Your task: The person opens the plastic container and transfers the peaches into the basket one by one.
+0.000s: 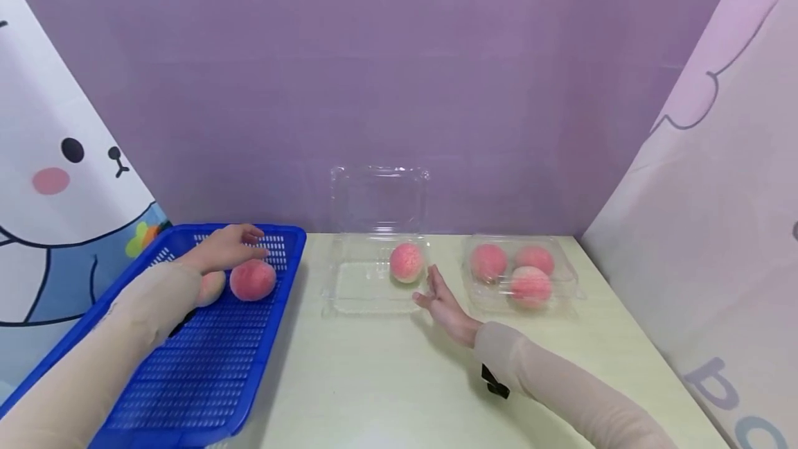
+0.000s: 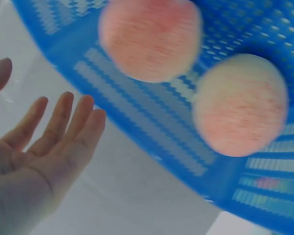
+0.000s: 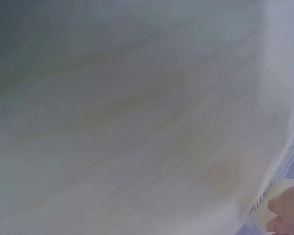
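My left hand (image 1: pixel 226 249) hovers over the far end of a blue plastic basket (image 1: pixel 293 276), holding nothing. Its fingers are spread and loosely bent in the left wrist view. Two fuzzy peaches lie in the basket: a deep pink peach (image 1: pixel 252 280) just below the hand and a paler peach (image 1: pixel 210 288) partly hidden by the wrist. My right hand (image 1: pixel 447 310) is held with straight fingers at the right front corner of an open clear clamshell box (image 1: pixel 355 305). One pink peach (image 1: pixel 406 262) sits inside, close to those fingertips.
To the right stands another clear clamshell box (image 1: pixel 564 289) with three pink peaches in it. The open box's lid (image 1: pixel 380 203) stands up against the purple backdrop (image 1: pixel 399 75). Printed cloth panels flank the pale table (image 1: pixel 349 380) on both sides.
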A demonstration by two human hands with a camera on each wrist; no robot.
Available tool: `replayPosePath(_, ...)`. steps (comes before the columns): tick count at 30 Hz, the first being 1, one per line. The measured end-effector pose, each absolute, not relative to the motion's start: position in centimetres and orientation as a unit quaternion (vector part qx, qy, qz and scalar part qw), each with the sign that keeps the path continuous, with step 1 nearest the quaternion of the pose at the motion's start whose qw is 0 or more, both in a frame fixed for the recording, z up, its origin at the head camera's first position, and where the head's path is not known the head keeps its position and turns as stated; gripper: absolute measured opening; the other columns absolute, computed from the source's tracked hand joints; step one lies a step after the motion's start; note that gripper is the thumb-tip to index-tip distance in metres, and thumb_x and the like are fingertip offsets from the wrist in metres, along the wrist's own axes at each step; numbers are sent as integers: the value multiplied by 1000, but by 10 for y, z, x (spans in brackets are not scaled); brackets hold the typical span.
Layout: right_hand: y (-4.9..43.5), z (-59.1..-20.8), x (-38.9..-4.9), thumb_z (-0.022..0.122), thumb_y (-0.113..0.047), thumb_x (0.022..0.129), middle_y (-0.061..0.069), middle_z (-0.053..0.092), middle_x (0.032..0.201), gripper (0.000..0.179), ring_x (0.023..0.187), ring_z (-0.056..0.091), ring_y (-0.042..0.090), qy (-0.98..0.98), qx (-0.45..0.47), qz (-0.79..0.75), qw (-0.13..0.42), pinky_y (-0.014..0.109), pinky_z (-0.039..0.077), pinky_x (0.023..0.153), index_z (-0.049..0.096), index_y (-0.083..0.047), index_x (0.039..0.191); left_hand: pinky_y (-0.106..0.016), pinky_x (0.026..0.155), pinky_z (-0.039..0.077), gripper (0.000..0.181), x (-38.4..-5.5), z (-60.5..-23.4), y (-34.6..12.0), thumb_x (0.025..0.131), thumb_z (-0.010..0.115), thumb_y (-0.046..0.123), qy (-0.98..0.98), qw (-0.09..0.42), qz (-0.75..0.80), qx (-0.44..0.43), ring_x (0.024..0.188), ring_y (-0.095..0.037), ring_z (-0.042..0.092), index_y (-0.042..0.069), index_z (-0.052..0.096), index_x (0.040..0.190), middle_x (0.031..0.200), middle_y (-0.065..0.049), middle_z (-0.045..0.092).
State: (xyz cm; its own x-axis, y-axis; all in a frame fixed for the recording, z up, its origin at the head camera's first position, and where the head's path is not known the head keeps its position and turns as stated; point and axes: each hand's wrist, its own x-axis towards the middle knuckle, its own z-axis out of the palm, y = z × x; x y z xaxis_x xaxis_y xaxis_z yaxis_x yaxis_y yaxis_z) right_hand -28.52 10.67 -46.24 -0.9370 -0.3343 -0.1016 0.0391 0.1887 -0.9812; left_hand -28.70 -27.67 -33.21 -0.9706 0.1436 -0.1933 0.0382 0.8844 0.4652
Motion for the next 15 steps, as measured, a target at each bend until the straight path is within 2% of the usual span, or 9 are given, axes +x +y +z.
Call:
replayPosePath(9,107,-463,-288,48,-12,93,9,-8,154,79,141,-5,30,757,-96,-632,135,51,7,112,-11,-9,146,-55,96,39,53,-282,-301,-226,91,52,32,956,53,275,84,117,-40,46,-1,43,131,128,-24,49)
replayPosePath(15,106,-462,-287,47,-12,93,10,-9,154,79,141,-6,30,755,-100,-633,137,51,5,112,-12,-10,146,-49,94,43,48,-280,-292,-186,91,53,28,939,54,321,108,118,-35,48,3,45,131,128,-19,51)
